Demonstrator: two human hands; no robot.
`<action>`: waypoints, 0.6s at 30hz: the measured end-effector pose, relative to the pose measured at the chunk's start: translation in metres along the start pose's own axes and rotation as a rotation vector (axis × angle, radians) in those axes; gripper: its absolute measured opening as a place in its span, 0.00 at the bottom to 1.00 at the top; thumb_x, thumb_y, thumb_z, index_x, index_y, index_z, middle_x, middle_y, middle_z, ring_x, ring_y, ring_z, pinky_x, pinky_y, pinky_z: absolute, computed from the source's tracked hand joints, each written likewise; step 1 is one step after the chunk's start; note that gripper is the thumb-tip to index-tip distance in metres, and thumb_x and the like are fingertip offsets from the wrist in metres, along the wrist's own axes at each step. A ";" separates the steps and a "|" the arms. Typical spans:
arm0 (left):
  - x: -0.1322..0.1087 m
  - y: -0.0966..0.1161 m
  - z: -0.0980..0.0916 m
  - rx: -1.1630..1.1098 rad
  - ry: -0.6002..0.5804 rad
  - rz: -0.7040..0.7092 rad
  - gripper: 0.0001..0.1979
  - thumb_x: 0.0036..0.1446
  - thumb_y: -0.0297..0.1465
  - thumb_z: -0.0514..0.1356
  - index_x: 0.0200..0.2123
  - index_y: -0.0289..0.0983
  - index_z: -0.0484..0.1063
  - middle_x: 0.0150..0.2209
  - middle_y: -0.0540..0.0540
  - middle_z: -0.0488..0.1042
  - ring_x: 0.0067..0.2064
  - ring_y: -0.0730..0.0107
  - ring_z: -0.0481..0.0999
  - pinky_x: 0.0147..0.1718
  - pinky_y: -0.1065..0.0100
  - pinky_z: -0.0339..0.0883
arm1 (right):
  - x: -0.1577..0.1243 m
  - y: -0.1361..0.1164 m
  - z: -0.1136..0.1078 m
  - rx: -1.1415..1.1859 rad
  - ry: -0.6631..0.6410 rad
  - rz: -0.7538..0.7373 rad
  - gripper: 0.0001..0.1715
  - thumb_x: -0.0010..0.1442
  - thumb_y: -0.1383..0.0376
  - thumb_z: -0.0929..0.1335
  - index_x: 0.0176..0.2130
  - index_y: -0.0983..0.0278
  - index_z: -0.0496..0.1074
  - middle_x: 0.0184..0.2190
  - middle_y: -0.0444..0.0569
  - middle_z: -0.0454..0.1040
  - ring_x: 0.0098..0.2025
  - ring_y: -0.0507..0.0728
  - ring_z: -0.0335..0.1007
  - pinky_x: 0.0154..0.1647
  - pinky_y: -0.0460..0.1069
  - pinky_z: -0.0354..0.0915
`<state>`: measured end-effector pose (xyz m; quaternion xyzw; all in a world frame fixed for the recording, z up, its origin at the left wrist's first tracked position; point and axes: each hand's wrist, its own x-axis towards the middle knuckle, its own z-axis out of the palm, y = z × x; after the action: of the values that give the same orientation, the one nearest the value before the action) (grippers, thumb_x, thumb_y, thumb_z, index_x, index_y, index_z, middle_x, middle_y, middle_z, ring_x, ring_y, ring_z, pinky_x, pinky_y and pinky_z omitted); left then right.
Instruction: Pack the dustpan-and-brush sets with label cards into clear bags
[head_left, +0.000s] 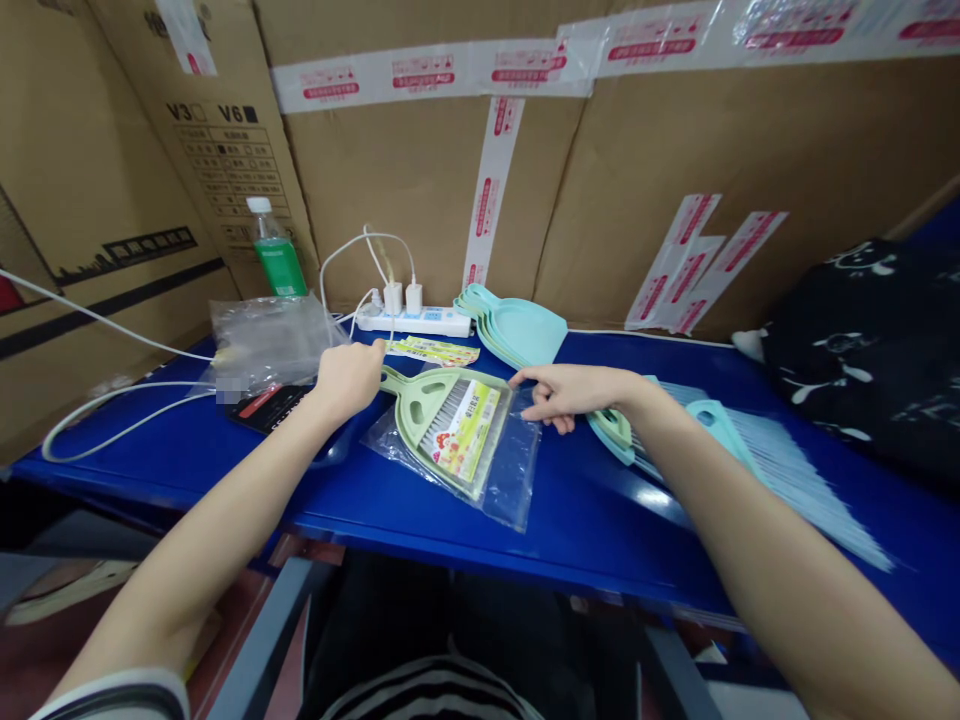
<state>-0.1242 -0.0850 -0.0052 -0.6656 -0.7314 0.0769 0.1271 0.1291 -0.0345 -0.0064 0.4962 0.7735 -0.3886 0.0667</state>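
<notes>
My left hand (349, 380) is curled with its back upward, just left of a pale green dustpan's handle, and its fingers are hidden. That dustpan (409, 410) lies with a hand brush in a clear plastic bag (510, 470) with a yellow label. My right hand (562, 392) reaches over the bag's right corner, index finger extended, holding nothing. Beneath my right forearm lies a teal hand brush (611, 435), its far part hidden. A stack of teal dustpans (521, 325) stands behind the bag, and a long-bristled teal brush (780, 480) lies at the right.
The blue table (600, 540) has a front edge close to me. Behind it stand a white power strip (412, 320), a green-labelled bottle (274, 250), crumpled clear bags (266, 345) and taped cardboard boxes (420, 180). A black patterned cloth (862, 340) lies at the right.
</notes>
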 end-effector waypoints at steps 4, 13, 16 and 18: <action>0.000 0.005 0.002 -0.025 0.015 0.070 0.19 0.63 0.30 0.44 0.51 0.32 0.67 0.38 0.33 0.78 0.46 0.46 0.78 0.40 0.56 0.69 | -0.001 -0.010 0.003 -0.188 0.164 0.036 0.12 0.60 0.72 0.62 0.44 0.68 0.68 0.19 0.38 0.65 0.17 0.47 0.63 0.18 0.41 0.59; 0.001 0.008 0.005 -0.088 0.068 0.251 0.17 0.64 0.31 0.43 0.45 0.34 0.69 0.40 0.38 0.78 0.43 0.55 0.78 0.39 0.60 0.69 | -0.012 -0.008 -0.002 -0.502 0.022 -0.038 0.06 0.49 0.70 0.66 0.22 0.63 0.65 0.19 0.40 0.66 0.22 0.50 0.65 0.23 0.44 0.58; 0.005 0.009 0.012 -0.146 0.109 0.397 0.16 0.64 0.30 0.44 0.43 0.35 0.71 0.44 0.40 0.77 0.45 0.58 0.77 0.41 0.61 0.69 | -0.014 -0.004 -0.004 -0.501 -0.022 -0.093 0.04 0.47 0.65 0.68 0.24 0.62 0.67 0.22 0.42 0.71 0.26 0.52 0.68 0.26 0.45 0.60; 0.008 0.010 0.018 -0.150 0.127 0.504 0.15 0.62 0.26 0.46 0.42 0.34 0.71 0.44 0.40 0.78 0.46 0.60 0.77 0.43 0.62 0.69 | -0.016 -0.004 -0.004 -0.495 -0.073 -0.115 0.05 0.45 0.63 0.69 0.25 0.62 0.69 0.24 0.42 0.73 0.28 0.53 0.69 0.27 0.45 0.61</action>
<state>-0.1203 -0.0752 -0.0244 -0.8377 -0.5368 0.0100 0.0999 0.1354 -0.0443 0.0064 0.4058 0.8691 -0.2081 0.1917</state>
